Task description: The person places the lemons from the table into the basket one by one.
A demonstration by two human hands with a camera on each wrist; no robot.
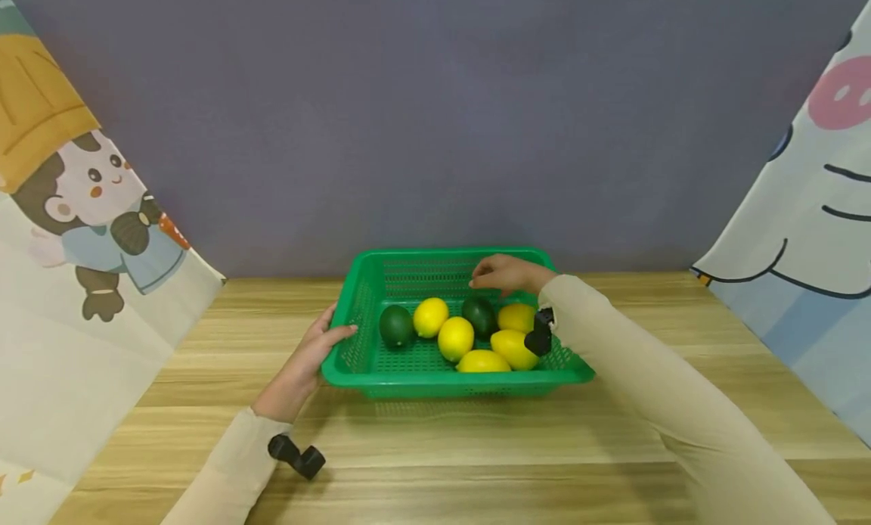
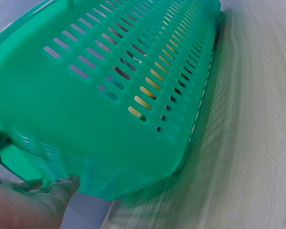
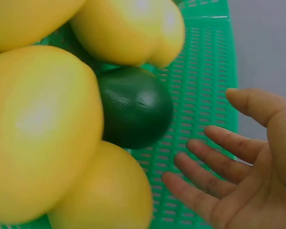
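A green plastic basket (image 1: 435, 379) stands on the table, holding several yellow lemons (image 1: 431, 318) and two dark green, glossy fruits that look like avocados. One avocado (image 1: 396, 326) lies at the left of the basket; the other avocado (image 1: 479, 316) (image 3: 136, 107) sits among the lemons. My left hand (image 1: 320, 346) (image 2: 35, 202) grips the basket's left rim, its thumb over the top and its other fingers outside. Over the back right of the basket hovers my right hand (image 1: 506, 274) (image 3: 238, 176), fingers spread and nothing in them, just apart from the fruit.
The wooden table (image 1: 435, 464) extends in front of the basket and to both sides. A grey wall (image 1: 435, 124) rises close behind it. Printed cartoon panels border the left (image 1: 102, 207) and right (image 1: 816, 207) sides.
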